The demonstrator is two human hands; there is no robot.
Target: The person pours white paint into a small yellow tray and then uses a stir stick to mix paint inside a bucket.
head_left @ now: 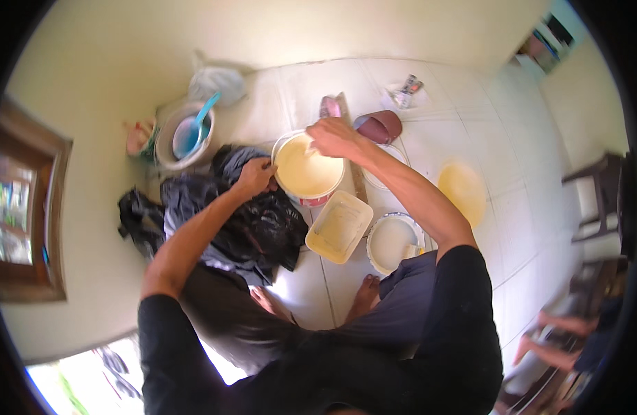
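A paint bucket (316,201) of pale yellow paint stands on the floor in front of me. My left hand (255,178) pinches its rim on the left side. Over the far right part of the opening, my right hand (334,137) is closed, fingers pointing down; a short pale piece shows under them against the paint, too blurred to name. Nearer to me is a cream rectangular tub (339,228), smeared inside. Right of that tub sits a round white pail (393,243) with whitish contents and a pale tool lying at its edge.
Black plastic bags (249,225) lie left of the bucket. A grey bucket (168,142) holds a blue dipper (190,135). Beyond are a maroon slipper (379,127) and a white bag (218,84). At right are a yellow round lid (462,192), a dark chair (598,197) and another person's legs (557,339).
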